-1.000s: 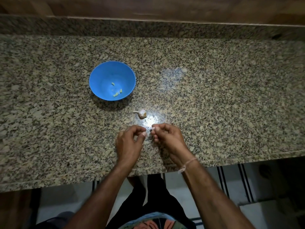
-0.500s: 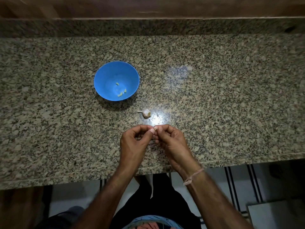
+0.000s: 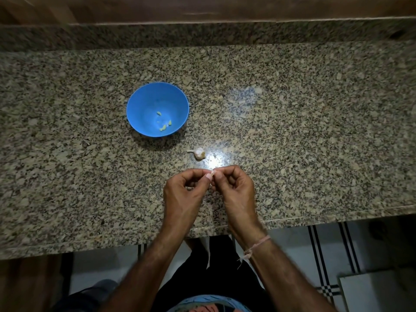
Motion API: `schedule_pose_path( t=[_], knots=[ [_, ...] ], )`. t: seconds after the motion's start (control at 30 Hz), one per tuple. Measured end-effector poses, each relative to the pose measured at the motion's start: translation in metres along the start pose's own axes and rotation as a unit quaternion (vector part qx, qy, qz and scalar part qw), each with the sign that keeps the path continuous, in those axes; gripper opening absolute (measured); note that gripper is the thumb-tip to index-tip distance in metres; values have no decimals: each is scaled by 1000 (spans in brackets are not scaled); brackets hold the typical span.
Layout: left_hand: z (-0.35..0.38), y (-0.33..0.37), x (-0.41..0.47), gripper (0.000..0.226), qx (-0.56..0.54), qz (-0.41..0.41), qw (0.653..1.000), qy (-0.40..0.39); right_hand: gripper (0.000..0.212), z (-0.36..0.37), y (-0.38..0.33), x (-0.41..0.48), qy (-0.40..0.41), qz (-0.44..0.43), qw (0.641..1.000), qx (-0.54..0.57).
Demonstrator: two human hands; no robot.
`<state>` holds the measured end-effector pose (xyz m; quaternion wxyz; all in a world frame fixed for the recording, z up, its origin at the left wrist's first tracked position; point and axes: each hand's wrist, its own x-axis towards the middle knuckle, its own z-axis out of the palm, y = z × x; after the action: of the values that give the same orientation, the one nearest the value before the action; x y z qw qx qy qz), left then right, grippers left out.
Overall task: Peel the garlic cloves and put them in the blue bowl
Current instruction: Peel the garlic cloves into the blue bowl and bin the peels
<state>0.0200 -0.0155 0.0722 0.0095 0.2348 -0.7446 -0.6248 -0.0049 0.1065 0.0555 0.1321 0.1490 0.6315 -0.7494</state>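
1. Hands meet in the head view, over the near middle of a speckled granite counter [image 3: 315, 131], fingertip to fingertip.
2. The left hand [image 3: 184, 192] has its fingers curled in, and its thumb and forefinger are pinched on a small pale clove [image 3: 212, 172].
3. The right hand [image 3: 234, 190] is curled the same way. Its thumb and forefinger are clamped on the same clove from the right, so both hands hold it at once.
4. The clove is held just above the stone, between the two sets of fingertips. Only a sliver of it shows, and how much skin is left on it I cannot tell.
5. A garlic bulb [image 3: 199, 153] lies on the counter just beyond the hands, slightly left of them, with its stem pointing left. A bright glare spot sits on the stone beside it, to the right.
6. The blue bowl [image 3: 139, 109] stands upright farther off and to the left, well apart from the hands and near the bulb.
7. A few peeled cloves [image 3: 164, 127] lie at the bottom of the bowl — small and yellowish, toward its near right side.
8. A thin pale thread [image 3: 256, 245] is tied round the right wrist, with its loose end hanging.
9. Beyond the counter's far edge, a low granite upstand [image 3: 202, 34] runs across the whole view.
10. Below the near edge is a light tiled floor [image 3: 292, 255] with dark stripes — dim and partly hidden by the arms.
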Motion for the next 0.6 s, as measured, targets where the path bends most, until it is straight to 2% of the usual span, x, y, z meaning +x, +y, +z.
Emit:
schedule_pose_path(
  t=[0.4, 0.6],
  knots=[
    [-4, 1, 1, 9, -27, -17, 999, -22, 6, 9, 5, -4, 43, -53, 997, -37],
    [-2, 2, 0, 4, 4, -13, 1000, 8, 6, 11, 7, -4, 40, -62, 995, -62]
  ],
)
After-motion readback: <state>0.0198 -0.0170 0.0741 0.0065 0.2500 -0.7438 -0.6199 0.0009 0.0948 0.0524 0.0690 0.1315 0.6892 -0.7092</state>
